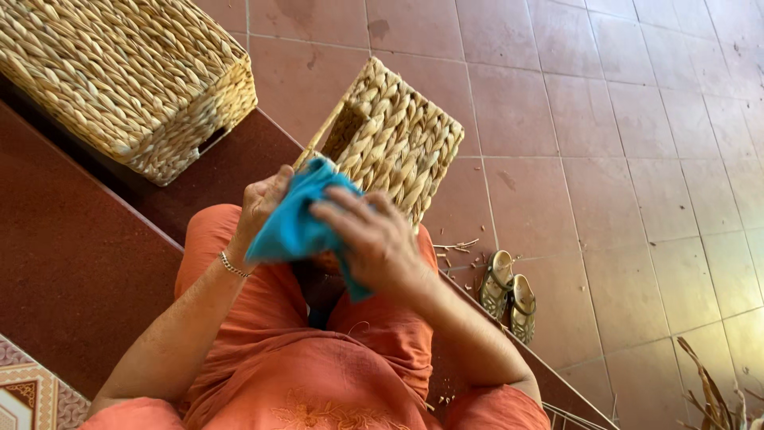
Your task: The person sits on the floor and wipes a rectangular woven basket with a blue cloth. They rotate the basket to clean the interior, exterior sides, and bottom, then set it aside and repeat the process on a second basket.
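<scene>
A small woven straw basket (398, 139) rests tilted on my lap, its open side turned to the left. A blue cloth (294, 227) lies against the basket's near edge. My left hand (261, 203) grips the cloth's upper left part. My right hand (374, 243) presses on the cloth from the right, fingers spread over it. I wear orange clothes and a thin bracelet (233, 266) on the left wrist.
A larger woven basket (127, 76) sits upside down on the dark red step (72, 255) at upper left. A pair of sandals (509, 295) stands on the tiled floor (621, 159) to the right, with straw scraps (458, 248) nearby. Dry leaves (716, 394) lie at the lower right.
</scene>
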